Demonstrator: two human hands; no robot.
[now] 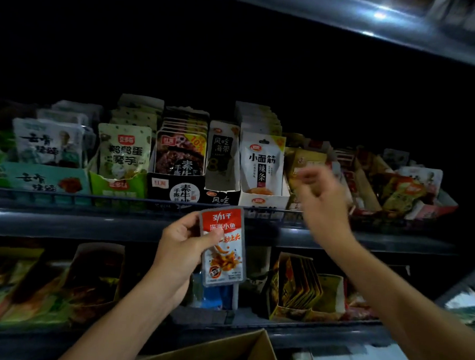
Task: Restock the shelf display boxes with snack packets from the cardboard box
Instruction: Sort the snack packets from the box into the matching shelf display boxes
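1. Currently, the left hand [183,248] pinches a red-and-white snack packet [222,246] upright, in front of the shelf rail [67,197].
2. The right hand [321,202] is blurred, raised near the display boxes [262,200] at right; its grip cannot be told.
3. The cardboard box [237,351] sits near, below both arms.
4. Packets stand upright in the far boxes.

Two hands, one red fish packet [222,244], one cardboard box [223,353], two stocked shelves.
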